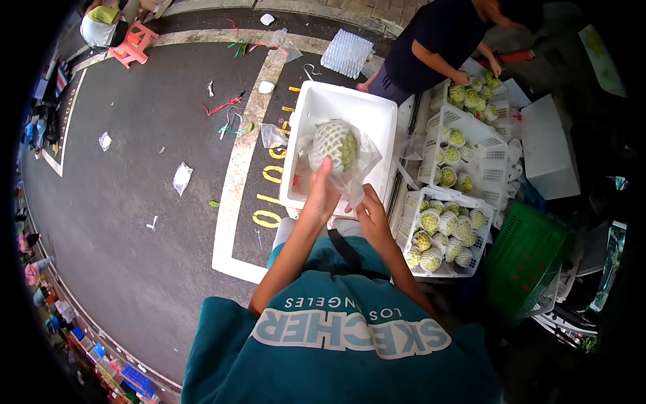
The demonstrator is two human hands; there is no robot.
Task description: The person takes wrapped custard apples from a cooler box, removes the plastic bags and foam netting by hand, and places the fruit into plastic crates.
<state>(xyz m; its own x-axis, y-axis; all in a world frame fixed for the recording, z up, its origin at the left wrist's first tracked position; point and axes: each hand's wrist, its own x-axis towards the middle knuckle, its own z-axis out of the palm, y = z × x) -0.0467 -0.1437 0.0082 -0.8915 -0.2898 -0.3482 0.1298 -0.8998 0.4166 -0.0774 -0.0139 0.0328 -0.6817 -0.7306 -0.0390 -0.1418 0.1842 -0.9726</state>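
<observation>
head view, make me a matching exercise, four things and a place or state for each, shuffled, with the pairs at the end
Things:
1. netted fruit
2. green crate
3. plastic stool
4. foam box

Places or states:
A. top left of the picture
B. white and open-topped
C. inside a clear bag
D. right side of the picture

Pairs: 1-C, 2-D, 3-A, 4-B

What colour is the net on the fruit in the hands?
The net is white with a criss-cross pattern, seen best in the head view.

arms [289, 248] reaching forward, left hand [324, 192] cupped, right hand [371, 214] pinching
</observation>
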